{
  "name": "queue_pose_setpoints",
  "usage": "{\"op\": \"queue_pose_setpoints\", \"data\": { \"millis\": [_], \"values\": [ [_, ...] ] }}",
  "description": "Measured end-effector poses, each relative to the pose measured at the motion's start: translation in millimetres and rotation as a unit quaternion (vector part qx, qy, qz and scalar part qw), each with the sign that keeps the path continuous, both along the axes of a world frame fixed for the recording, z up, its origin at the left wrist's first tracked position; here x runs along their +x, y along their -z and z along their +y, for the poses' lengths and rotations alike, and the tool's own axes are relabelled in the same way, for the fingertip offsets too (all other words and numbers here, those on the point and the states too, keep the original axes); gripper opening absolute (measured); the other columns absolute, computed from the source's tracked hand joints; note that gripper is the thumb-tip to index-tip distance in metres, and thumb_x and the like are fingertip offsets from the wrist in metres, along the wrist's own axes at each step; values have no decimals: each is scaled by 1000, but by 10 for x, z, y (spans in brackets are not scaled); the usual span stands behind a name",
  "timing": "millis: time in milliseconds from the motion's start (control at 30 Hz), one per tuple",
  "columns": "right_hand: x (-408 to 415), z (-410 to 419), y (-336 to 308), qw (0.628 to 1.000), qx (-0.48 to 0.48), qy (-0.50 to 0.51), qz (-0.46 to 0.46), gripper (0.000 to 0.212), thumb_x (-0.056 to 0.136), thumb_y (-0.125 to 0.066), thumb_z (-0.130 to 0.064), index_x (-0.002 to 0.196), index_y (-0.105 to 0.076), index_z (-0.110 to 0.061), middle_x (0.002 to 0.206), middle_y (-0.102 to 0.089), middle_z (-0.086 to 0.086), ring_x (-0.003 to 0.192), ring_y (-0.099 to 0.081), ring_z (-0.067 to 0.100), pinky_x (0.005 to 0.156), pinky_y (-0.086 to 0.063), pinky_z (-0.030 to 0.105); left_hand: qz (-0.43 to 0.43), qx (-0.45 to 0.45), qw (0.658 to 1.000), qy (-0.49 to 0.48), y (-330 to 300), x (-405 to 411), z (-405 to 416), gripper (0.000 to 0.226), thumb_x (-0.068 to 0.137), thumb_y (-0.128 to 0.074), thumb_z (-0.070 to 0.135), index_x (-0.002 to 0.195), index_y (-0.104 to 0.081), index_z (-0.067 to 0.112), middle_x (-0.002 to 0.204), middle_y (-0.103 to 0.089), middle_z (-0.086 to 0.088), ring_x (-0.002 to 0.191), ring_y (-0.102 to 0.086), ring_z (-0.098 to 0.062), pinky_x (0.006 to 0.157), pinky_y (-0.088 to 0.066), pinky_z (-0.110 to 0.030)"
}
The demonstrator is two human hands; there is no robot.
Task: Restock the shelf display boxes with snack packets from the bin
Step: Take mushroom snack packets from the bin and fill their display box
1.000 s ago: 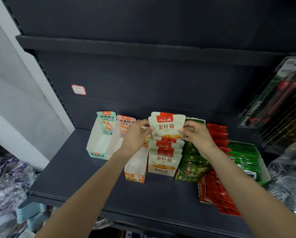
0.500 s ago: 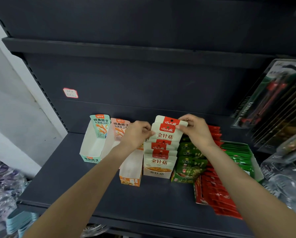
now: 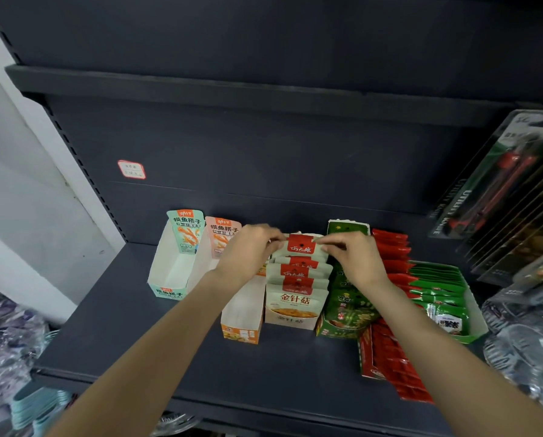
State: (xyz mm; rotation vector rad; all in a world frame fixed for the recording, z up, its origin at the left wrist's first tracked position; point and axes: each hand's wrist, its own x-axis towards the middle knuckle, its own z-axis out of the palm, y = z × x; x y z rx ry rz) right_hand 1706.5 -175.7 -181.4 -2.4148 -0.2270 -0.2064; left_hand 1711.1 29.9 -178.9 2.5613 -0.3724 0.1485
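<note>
A cream display box [image 3: 290, 321] on the dark shelf [image 3: 156, 348] holds a row of cream snack packets with red tops. My left hand [image 3: 248, 257] and my right hand [image 3: 355, 260] pinch the two upper corners of the rearmost cream packet [image 3: 300, 247], which stands low at the back of that box. To the left stand an orange box [image 3: 240, 323], a pink-headed box [image 3: 221, 234] and a teal box [image 3: 172, 275], their insides white. The bin is out of view.
Right of the cream box sit a green box of green packets [image 3: 346, 307], rows of red packets [image 3: 393, 351] and a green tray of green packets [image 3: 443, 298]. Utility knife packs [image 3: 497, 184] hang at the far right. Wrapped goods [image 3: 2, 342] lie lower left.
Both hands have lowered the cream packet from above the row down into the back of the cream box. The camera view shifted slightly.
</note>
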Motion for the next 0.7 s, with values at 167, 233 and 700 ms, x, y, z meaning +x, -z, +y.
{"op": "queue_pose_setpoints", "data": {
  "millis": [167,233,700],
  "values": [
    [30,49,-8,1000,-2,-4,13,21,88,-63,-13,108,-69,-18,103,-70,-2,93,-62,6,78,-47,17,20,-33,999,-20,19,17,53,18,93,-56,18,108,-65,14,110,-65,-4,96,-61,-16,82,-50,-24],
    [23,56,-4,1000,-13,-1,7,19,88,-64,-16,106,-69,-18,100,-69,-4,90,-61,6,76,-47,18,32,-65,997,-17,4,8,79,14,92,-58,17,102,-65,12,105,-67,-3,92,-60,-12,79,-49,-22],
    [-102,79,-42,999,-12,15,36,25,88,-65,-18,112,-68,-16,108,-69,1,94,-63,10,82,-50,21,67,-88,993,-36,0,2,34,18,90,-61,19,106,-64,14,108,-67,-3,90,-60,-12,78,-52,-26]
  ]
}}
